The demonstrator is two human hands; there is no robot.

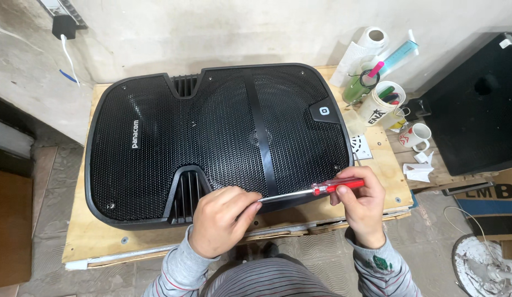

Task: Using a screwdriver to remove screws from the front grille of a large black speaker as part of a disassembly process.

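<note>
Between the two hands runs a red-handled screwdriver (313,191): the right hand (361,204) is clenched around its handle, while the left hand (222,219) pinches the metal shaft near its tip. Just beyond the knuckles lies a big black speaker cabinet (217,137), grille up, on the wooden tabletop (96,239). Farther right of the right hand stand cups of pens (385,102) and a white mug (418,136).

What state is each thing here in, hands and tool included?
Speaker: lying flat on the wooden board, grille up.
Screwdriver: held level, tip at the speaker's front edge.
Right hand: gripping the red handle.
Left hand: pinching the shaft.
Mug: upright.
</note>
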